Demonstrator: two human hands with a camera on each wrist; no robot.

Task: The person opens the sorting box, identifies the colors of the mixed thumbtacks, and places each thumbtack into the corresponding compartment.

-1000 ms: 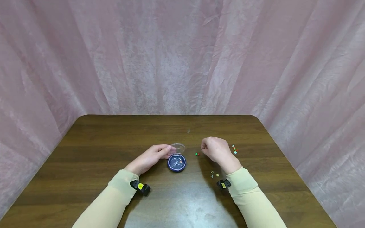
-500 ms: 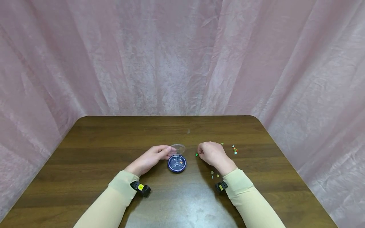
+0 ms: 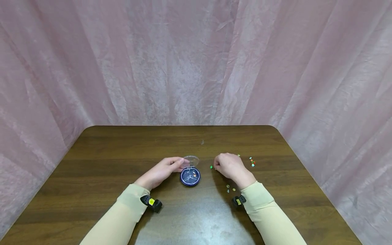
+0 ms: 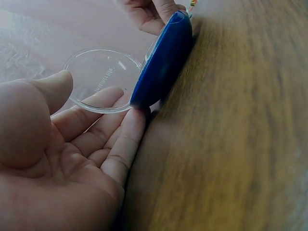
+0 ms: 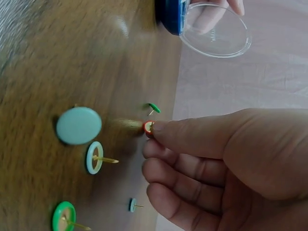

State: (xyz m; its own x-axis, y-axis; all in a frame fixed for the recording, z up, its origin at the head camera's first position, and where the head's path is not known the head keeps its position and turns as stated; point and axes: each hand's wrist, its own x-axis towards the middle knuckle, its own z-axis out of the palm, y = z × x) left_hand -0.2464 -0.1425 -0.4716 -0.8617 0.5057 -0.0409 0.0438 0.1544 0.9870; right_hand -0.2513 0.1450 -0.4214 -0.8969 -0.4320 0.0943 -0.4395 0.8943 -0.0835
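Note:
A round blue case (image 3: pixel 190 177) with several compartments stands on the table, its clear hinged lid (image 3: pixel 191 161) raised. One small orange tack (image 3: pixel 194 175) lies inside it. My left hand (image 3: pixel 166 170) holds the lid's left side, thumb at the rim and fingers behind, with a fingertip against the blue base in the left wrist view. My right hand (image 3: pixel 229 166) is low over the table to the right of the case. Between thumb and forefinger it pinches a red thumbtack (image 5: pixel 148 127), its underside partly showing in the right wrist view. A green thumbtack (image 5: pixel 154 108) lies just beyond the fingertips.
Several loose thumbtacks (image 3: pixel 252 162), red, green and pale, lie right of my right hand. More tacks (image 3: pixel 234 189) lie nearer me, by the right wrist camera (image 3: pixel 237 201). A pale pink curtain (image 3: pixel 183 61) hangs behind the table's far edge (image 3: pixel 180 126).
My right hand has moved left and down to the red thumbtack beside the green one, taken hold of it, and drawn slightly back right. My left hand stays at the case.

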